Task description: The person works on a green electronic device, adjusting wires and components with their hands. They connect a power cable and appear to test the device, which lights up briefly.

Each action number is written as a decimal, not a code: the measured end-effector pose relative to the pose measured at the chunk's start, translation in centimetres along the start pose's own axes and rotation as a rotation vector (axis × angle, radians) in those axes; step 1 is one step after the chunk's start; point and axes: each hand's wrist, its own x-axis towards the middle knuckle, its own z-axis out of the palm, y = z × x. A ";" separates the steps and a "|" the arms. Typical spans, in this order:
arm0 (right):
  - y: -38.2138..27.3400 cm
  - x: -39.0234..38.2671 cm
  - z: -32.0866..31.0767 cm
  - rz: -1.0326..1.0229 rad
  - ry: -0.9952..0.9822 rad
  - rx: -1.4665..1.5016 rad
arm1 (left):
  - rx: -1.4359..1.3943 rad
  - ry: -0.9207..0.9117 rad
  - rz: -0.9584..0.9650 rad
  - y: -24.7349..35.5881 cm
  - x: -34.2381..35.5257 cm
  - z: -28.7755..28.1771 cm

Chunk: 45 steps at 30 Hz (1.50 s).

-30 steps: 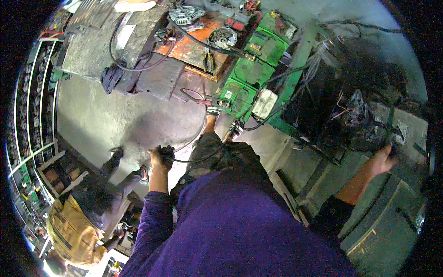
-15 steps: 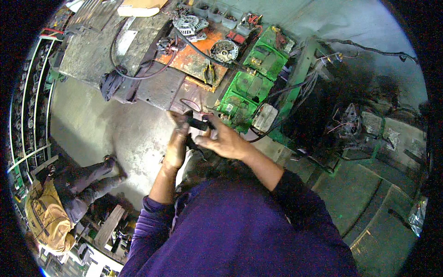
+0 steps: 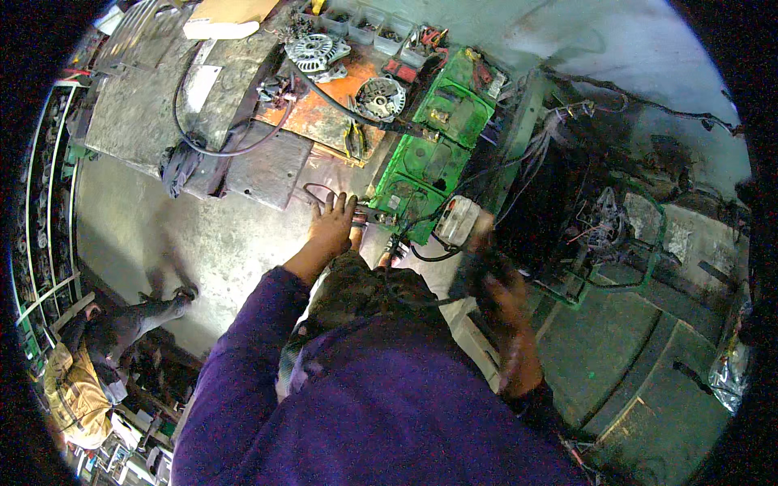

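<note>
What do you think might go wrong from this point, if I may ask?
The left hand is close to the green batteries; if they are charged, bridging metal contacts could spark.

A black cable crosses in front of the trousers toward the blurred right hand, so it might snag.

Pliers lie on the orange board near the batteries; if knocked over there, they might cause a short.

The hands are parting: left hand [image 3: 331,227] is spreading near the green battery [image 3: 411,199], right hand [image 3: 504,298] swinging rightward.
</note>
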 end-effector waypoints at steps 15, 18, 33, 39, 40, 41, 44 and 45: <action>-0.3 -6.8 -7.7 -0.044 0.196 0.208 | 0.048 -0.071 0.217 -1.7 7.7 3.5; -0.7 -6.3 -6.5 -0.070 0.186 0.173 | 0.027 -0.116 0.126 -1.1 6.6 3.1; -3.0 -2.6 -5.3 -0.052 0.125 -0.175 | -0.158 0.018 -0.021 -3.9 4.7 6.7; -3.1 -1.6 -5.7 -0.049 -0.055 0.002 | -0.918 0.659 -0.706 -14.3 -2.4 3.9; -2.8 -1.4 -5.6 -0.037 -0.038 -0.011 | -1.164 0.746 -0.546 -15.4 -3.6 2.2; -2.5 -1.1 -5.4 -0.025 -0.021 -0.024 | -1.235 0.869 -0.438 -15.6 -4.0 0.2; -1.6 -0.2 -5.2 -0.028 -0.110 0.070 | -1.487 0.936 -0.237 -13.7 -4.7 -7.0; -1.3 0.1 -5.2 -0.007 -0.044 0.031 | -1.616 0.915 -0.167 -12.5 -4.8 -9.5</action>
